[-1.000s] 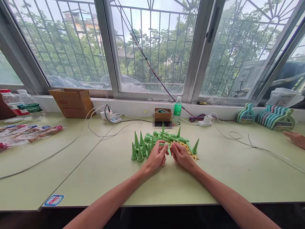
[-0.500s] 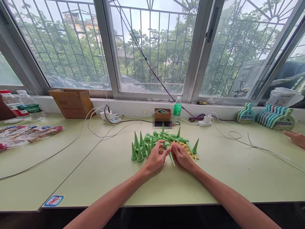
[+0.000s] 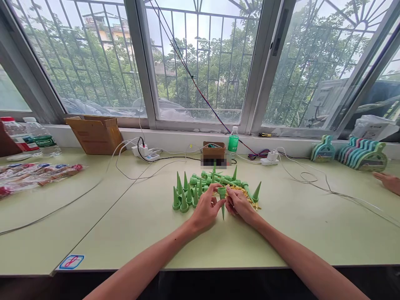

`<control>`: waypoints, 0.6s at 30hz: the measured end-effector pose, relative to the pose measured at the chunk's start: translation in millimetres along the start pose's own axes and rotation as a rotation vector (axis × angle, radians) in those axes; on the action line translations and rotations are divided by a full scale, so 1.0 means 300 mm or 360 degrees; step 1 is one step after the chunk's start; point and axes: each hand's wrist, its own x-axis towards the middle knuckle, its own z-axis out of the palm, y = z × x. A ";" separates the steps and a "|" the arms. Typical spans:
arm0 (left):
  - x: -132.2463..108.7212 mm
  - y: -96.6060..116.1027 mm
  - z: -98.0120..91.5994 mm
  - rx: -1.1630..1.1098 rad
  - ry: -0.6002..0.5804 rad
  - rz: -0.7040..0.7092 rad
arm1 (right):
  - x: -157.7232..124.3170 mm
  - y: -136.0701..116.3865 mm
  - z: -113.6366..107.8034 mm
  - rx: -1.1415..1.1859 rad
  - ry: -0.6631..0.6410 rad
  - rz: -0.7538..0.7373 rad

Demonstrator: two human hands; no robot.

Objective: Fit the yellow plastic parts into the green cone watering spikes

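My left hand (image 3: 204,208) and my right hand (image 3: 240,205) meet at the middle of the pale green table (image 3: 125,225). Together they hold a green plastic cone spike (image 3: 222,200), wide mouth up, tip pointing down toward me. Both hands pinch it near its top. Just left of my left hand stand several green cones upright (image 3: 184,195). Behind my hands lies a loose pile of green cones (image 3: 218,180), and small yellow pieces (image 3: 246,196) are scattered by my right hand.
A cardboard box (image 3: 95,133), power strips and cables (image 3: 146,155), a small brown box (image 3: 213,151) and a green bottle (image 3: 232,143) line the window sill. Wrapped packets (image 3: 34,174) lie far left. Another person's hand (image 3: 387,181) rests at the right edge beside coloured card stacks (image 3: 359,152).
The cone between my hands has turned from lying slanted to hanging tip down, mouth up. My hands have shifted only slightly.
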 end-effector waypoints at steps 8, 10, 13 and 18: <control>0.004 -0.001 -0.003 -0.0053 0.0108 -0.0002 | 0.009 0.019 -0.005 -0.0009 0.0026 -0.0085; 0.005 0.000 -0.005 -0.0068 0.0109 -0.0014 | 0.009 0.024 -0.006 0.0019 0.0037 -0.0106; 0.005 0.005 -0.007 -0.0089 0.0098 -0.0032 | 0.009 0.028 -0.006 0.0054 0.0038 -0.0135; 0.007 0.013 -0.006 -0.0204 0.0102 -0.0060 | 0.012 0.016 -0.006 0.0132 0.0120 -0.0170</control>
